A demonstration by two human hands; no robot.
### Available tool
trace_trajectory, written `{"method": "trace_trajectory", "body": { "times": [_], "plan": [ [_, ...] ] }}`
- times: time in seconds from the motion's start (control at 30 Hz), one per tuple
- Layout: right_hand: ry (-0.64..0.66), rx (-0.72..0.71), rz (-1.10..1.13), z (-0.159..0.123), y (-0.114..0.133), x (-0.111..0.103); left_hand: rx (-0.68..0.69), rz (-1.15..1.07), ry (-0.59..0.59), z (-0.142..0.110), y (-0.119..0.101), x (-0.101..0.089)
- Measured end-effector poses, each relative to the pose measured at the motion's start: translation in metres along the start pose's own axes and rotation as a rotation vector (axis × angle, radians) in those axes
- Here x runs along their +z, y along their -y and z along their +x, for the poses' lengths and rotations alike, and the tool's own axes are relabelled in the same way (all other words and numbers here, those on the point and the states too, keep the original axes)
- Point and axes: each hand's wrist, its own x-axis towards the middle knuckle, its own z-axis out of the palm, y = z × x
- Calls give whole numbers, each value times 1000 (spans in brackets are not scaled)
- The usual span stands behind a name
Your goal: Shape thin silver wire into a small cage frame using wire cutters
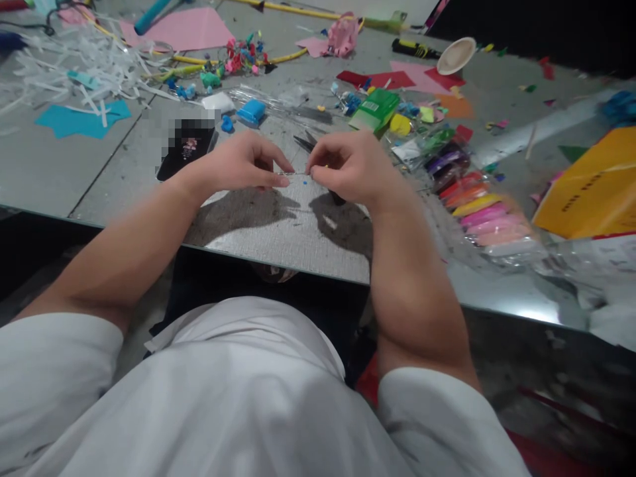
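Note:
My left hand is closed in a loose pinch, thumb and forefinger at one end of a thin silvery wire. Fingertips of my right hand pinch the other end, so the strand spans the short gap above the table. A tiny blue bit lies just below it. Dark scissors rest behind my right hand, which partly hides them. Left of my left hand is a black phone. A blue clay packet and a green box sit beyond my hands.
Bagged clay sticks and a yellow packet lie to the right. White paper strips and a blue paper piece are at the left. Pink paper and a paper cup lie farther back. The table edge runs before me.

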Motion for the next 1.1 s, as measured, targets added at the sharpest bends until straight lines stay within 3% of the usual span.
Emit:
{"method": "trace_trajectory", "body": {
  "times": [0.17, 0.3, 0.83, 1.1],
  "plan": [
    [-10, 164, 362, 0, 4, 12, 98, 75, -64, -2, 0, 3],
    [14, 224, 463, 0, 6, 15, 122, 140, -9, -3, -7, 2],
    [83, 343, 539, -4, 14, 12, 131, 157, 98, -8, -21, 1],
    [23, 212, 575, 0, 2, 19, 62, 200, 133, -6, -15, 1]
  ]
}}
